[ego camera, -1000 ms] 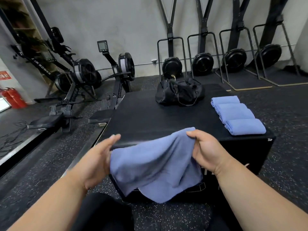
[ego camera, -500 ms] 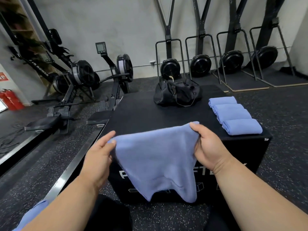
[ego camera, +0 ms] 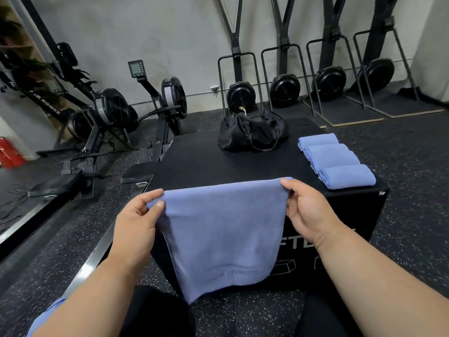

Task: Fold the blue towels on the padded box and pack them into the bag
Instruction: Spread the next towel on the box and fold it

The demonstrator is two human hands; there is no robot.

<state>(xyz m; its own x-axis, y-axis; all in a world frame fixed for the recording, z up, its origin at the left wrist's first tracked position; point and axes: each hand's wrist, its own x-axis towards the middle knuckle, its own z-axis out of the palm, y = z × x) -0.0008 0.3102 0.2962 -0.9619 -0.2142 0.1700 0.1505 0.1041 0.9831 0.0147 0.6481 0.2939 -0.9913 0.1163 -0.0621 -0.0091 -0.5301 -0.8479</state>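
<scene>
A blue towel [ego camera: 223, 234] hangs spread in front of the black padded box [ego camera: 218, 164], over its near edge. My left hand [ego camera: 138, 220] pinches its top left corner and my right hand [ego camera: 306, 210] pinches its top right corner. Three folded blue towels [ego camera: 335, 159] lie in a row on the right side of the box top. A black duffel bag [ego camera: 252, 132] sits at the far edge of the box; I cannot tell whether it is unzipped.
Rowing machines [ego camera: 109, 115] stand on the floor to the left of the box. Ski machines with black flywheels [ego camera: 330, 81] line the back wall. A red fire extinguisher [ego camera: 9, 154] lies at the far left. Speckled rubber floor surrounds the box.
Both hands have lifted the towel and drawn its top edge taut and level. My left hand has closed onto the left corner. The towel now hangs flat instead of bunched.
</scene>
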